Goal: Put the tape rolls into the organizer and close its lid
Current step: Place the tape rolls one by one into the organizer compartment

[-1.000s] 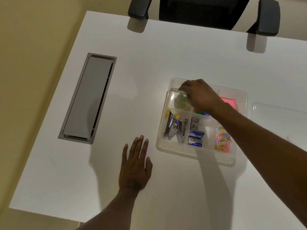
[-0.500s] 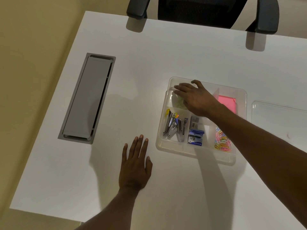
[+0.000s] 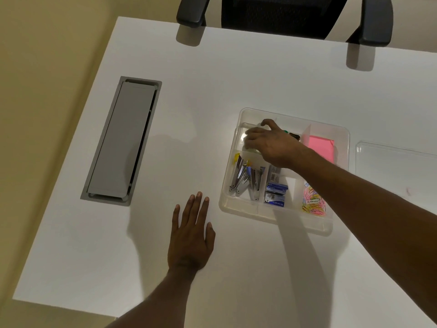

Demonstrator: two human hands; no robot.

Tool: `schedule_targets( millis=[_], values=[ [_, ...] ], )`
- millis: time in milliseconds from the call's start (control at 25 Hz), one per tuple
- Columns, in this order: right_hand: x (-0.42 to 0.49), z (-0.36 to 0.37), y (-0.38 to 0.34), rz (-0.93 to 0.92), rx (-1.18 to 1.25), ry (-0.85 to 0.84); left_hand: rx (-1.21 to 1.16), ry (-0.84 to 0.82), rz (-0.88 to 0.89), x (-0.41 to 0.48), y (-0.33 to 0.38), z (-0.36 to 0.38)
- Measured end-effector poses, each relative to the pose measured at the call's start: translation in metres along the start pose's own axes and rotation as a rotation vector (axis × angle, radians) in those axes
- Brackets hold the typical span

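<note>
A clear plastic organizer with several compartments sits on the white table, right of centre. My right hand reaches into its back-left compartment and lies with spread fingers over the tape rolls. Only a pale, clear edge of the rolls shows past my fingertips. The organizer's clear lid lies flat on the table to the right of it, apart from the box. My left hand rests flat on the table in front of the organizer's left corner, holding nothing.
Other compartments hold metal staplers, blue staple boxes, coloured paper clips and pink sticky notes. A grey cable hatch is set into the table at the left. A black office chair stands at the far edge.
My right hand lowered a greenish tape roll into the back-left compartment, then spread its fingers over the rolls. My left hand has not moved.
</note>
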State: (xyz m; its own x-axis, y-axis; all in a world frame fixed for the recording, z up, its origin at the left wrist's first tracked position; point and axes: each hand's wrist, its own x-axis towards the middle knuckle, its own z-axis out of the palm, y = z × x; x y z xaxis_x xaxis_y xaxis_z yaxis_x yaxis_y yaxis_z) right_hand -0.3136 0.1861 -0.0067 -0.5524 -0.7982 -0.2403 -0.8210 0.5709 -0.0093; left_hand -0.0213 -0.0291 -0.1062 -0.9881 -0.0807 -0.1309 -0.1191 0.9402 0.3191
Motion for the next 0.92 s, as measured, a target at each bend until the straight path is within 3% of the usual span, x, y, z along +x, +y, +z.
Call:
schedule_targets(
  millis=[200, 360, 400, 480, 600, 920],
  values=[
    [-0.003, 0.002, -0.008, 0.071, 0.024, -0.008, 0.024, -0.009, 0.0, 0.0, -0.001, 0.001],
    [-0.019, 0.009, -0.051, 0.594, 0.29, 0.457, 0.02, -0.017, -0.001, 0.001, -0.001, 0.0],
    [-0.024, 0.013, -0.067, 0.714, 0.335, 0.496, 0.022, -0.016, -0.002, 0.001, -0.001, 0.0],
    [-0.032, 0.025, -0.094, 0.837, 0.439, 0.399, 0.033, -0.01, 0.002, 0.0, 0.0, 0.0],
    [-0.039, 0.04, -0.104, 0.812, 0.454, 0.312, 0.046, -0.004, 0.014, 0.0, -0.001, -0.002],
    [-0.048, 0.049, -0.107, 0.743, 0.403, 0.28, 0.04, 0.01, 0.023, 0.001, 0.001, -0.004]
  ],
)
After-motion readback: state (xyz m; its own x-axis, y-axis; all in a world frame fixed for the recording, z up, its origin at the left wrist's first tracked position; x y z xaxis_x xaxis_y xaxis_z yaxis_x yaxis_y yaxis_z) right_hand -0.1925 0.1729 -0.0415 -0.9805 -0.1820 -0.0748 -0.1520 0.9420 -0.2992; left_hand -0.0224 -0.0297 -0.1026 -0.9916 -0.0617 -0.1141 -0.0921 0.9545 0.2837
